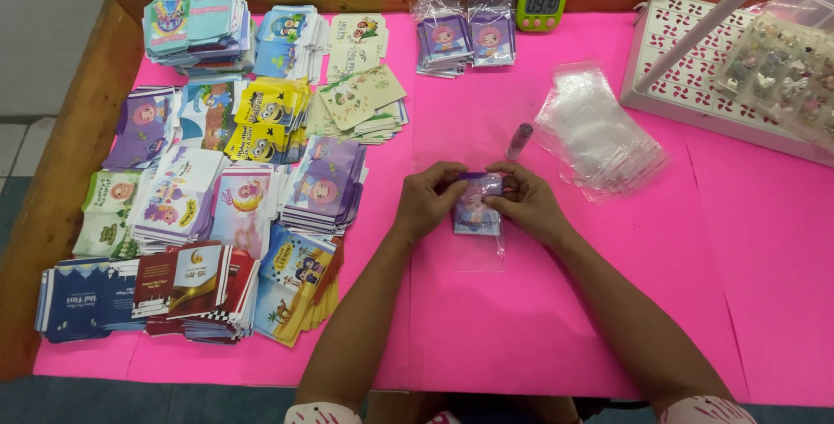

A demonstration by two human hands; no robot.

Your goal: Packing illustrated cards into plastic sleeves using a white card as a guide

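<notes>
Glossy purple, the small printed card [476, 207] sits in a thin, clear plastic sleeve [480, 246] whose loose end trails toward you over the matte pink table cover [556, 302]. Your left hand [427, 200] and right hand [526, 202] meet at the middle of the table, knuckles up, fingers curled, thumbs and fingertips pinching the card's top edge from either side. Just beyond lie a small metallic tube [519, 141] and a crinkled heap of clear bags [599, 133]. Stacks of colourful cards [234, 181] crowd the left.
</notes>
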